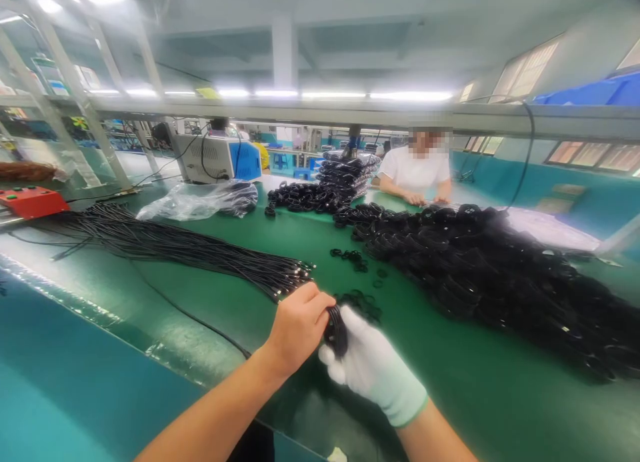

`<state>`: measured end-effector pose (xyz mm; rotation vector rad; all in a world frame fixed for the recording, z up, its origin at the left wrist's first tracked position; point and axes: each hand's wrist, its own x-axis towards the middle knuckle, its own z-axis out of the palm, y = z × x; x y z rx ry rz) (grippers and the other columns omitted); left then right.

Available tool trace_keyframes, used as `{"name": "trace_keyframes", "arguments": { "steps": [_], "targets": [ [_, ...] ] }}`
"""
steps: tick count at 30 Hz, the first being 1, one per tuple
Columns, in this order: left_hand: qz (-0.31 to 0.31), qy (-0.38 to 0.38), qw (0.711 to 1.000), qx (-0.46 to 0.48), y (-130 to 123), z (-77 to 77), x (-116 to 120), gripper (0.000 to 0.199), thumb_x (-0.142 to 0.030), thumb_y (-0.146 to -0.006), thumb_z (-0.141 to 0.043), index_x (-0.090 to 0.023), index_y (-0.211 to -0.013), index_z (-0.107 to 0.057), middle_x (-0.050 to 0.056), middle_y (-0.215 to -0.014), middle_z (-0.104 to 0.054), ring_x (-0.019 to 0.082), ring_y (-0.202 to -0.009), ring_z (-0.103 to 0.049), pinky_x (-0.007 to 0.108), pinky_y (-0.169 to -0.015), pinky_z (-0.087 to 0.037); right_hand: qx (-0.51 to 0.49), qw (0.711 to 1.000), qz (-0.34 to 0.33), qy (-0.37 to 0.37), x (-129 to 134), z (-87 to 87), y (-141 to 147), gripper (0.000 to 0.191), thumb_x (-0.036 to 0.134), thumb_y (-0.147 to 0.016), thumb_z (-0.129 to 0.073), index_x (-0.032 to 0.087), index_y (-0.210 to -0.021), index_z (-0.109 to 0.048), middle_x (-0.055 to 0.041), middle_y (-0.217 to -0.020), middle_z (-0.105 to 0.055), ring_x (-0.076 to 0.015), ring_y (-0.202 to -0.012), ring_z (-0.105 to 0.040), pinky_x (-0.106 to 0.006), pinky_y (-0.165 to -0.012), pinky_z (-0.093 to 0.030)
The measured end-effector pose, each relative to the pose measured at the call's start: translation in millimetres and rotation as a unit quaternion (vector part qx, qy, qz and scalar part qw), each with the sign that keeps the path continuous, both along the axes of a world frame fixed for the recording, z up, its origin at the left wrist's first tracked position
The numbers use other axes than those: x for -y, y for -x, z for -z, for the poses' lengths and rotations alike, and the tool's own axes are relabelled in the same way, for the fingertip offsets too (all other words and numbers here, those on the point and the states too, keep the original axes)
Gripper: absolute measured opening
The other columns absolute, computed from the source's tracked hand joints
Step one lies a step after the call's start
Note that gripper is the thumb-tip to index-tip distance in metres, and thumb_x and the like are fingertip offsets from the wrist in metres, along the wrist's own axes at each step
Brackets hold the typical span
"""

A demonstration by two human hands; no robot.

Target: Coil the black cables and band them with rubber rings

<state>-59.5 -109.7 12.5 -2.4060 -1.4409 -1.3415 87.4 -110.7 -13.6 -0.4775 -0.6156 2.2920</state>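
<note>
A small coiled black cable point(337, 332) is held between my two hands over the green table point(410, 355). My bare left hand point(299, 322) pinches the coil's upper left side with thumb and fingers. On the coil's right side my right hand point(363, 355), in a white glove, has its fingers wrapped round it. Just beyond my left hand lie the tips of a long bundle of straight black cables point(200, 245). Small black rings point(353, 257) lie on the table past the hands, and more dark loops lie directly behind the coil.
A large heap of coiled black cables point(480, 269) covers the right side. Farther back are a plastic bag point(197, 202), a white and blue machine point(220, 159) and more coils point(310, 197). A red box point(33, 201) sits far left. A person point(417, 169) works across the table.
</note>
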Motion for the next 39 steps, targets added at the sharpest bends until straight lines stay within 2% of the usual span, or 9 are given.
{"name": "trace_keyframes", "arguments": {
  "steps": [4,8,12,17,20,25,29,32,39],
  "targets": [
    [-0.004,0.033,0.999,0.034,5,-0.7,-2,0.026,-0.002,-0.076,-0.048,-0.017,-0.085,-0.067,0.001,-0.077,-0.058,0.012,-0.071,-0.057,0.022,-0.066,-0.046,-0.041,0.998,-0.035,-0.043,2,-2.1,-2,0.03,0.03,-0.093,-0.04,0.008,-0.102,-0.057,-0.009,-0.078,-0.064,-0.0166,-0.065,-0.064,-0.026,-0.047,-0.056],
    [-0.01,0.052,0.998,0.02,7,-1.8,-3,0.026,-0.001,-0.074,-0.049,-0.017,-0.084,-0.068,0.002,-0.078,-0.058,0.013,-0.072,-0.056,0.023,-0.066,-0.045,-0.018,0.998,-0.038,-0.036,1,0.8,3,0.057,0.06,-0.089,-0.034,0.011,-0.108,-0.056,-0.0083,-0.081,-0.062,-0.0209,-0.064,-0.064,-0.034,-0.042,-0.056],
    [-0.017,0.072,0.997,-0.01,2,-0.8,-2,0.026,-0.001,-0.072,-0.049,-0.017,-0.081,-0.067,0.002,-0.077,-0.058,0.013,-0.071,-0.055,0.023,-0.065,-0.044,0.035,0.996,0.029,-0.08,1,7.9,8,0.033,0.042,-0.088,-0.051,0.012,-0.1,-0.058,-0.0038,-0.073,-0.059,-0.0155,-0.055,-0.062,-0.025,-0.037,-0.053],
    [-0.038,0.149,0.988,-0.012,4,-8.9,-4,0.024,-0.004,-0.073,-0.049,-0.017,-0.079,-0.068,0.002,-0.079,-0.059,0.014,-0.07,-0.055,0.026,-0.066,-0.044,0.062,0.994,0.042,-0.082,0,9.1,5,0.042,0.048,-0.089,-0.045,0.011,-0.104,-0.058,-0.0066,-0.083,-0.06,-0.0173,-0.062,-0.062,-0.028,-0.042,-0.055],
    [0.043,0.251,0.965,0.056,19,-18.6,-6,0.029,-0.011,-0.074,-0.054,-0.022,-0.097,-0.067,0.002,-0.095,-0.063,0.016,-0.081,-0.058,0.028,-0.075,-0.046,0.012,0.997,0.014,-0.081,0,5.7,1,0.038,0.044,-0.092,-0.041,0.012,-0.105,-0.058,-0.0077,-0.091,-0.061,-0.0138,-0.063,-0.062,-0.023,-0.046,-0.053],
    [0.27,0.389,0.866,0.162,38,-25.6,-11,0.039,-0.02,-0.077,-0.058,-0.024,-0.115,-0.061,0.003,-0.117,-0.061,0.021,-0.108,-0.055,0.03,-0.093,-0.043,-0.01,0.996,-0.07,-0.057,1,-2.5,0,0.052,0.056,-0.091,-0.035,0.012,-0.108,-0.056,-0.0092,-0.096,-0.058,-0.0144,-0.069,-0.062,-0.027,-0.058,-0.054],
    [0.161,0.363,0.913,0.099,29,-26.3,-9,0.029,-0.026,-0.072,-0.065,-0.024,-0.1,-0.068,0.002,-0.1,-0.065,0.021,-0.096,-0.057,0.031,-0.089,-0.042,0.165,0.968,0.031,-0.187,0,-7.6,0,0.052,0.033,-0.074,-0.072,0.019,-0.118,-0.05,-0.0062,-0.103,-0.054,-0.0185,-0.086,-0.06,-0.036,-0.072,-0.054],
    [0.07,0.335,0.927,0.155,22,-24.2,-2,0.023,-0.035,-0.08,-0.055,-0.022,-0.095,-0.067,0.002,-0.093,-0.065,0.018,-0.087,-0.058,0.029,-0.079,-0.045,0.205,0.955,0.047,-0.208,0,-9.9,-2,0.061,0.023,-0.069,-0.076,0.023,-0.122,-0.045,-0.0061,-0.107,-0.053,-0.0201,-0.091,-0.06,-0.041,-0.077,-0.053],
    [0.094,0.479,0.809,0.329,14,-7.7,18,0.012,-0.026,-0.071,-0.061,-0.015,-0.072,-0.056,-0.003,-0.062,-0.053,0.008,-0.053,-0.045,0.019,-0.049,-0.034,0.186,0.957,0.003,-0.223,5,-16.0,-3,0.051,0.025,-0.069,-0.075,0.019,-0.114,-0.051,-0.009,-0.114,-0.056,-0.0232,-0.096,-0.06,-0.045,-0.08,-0.053]
  ]
}}
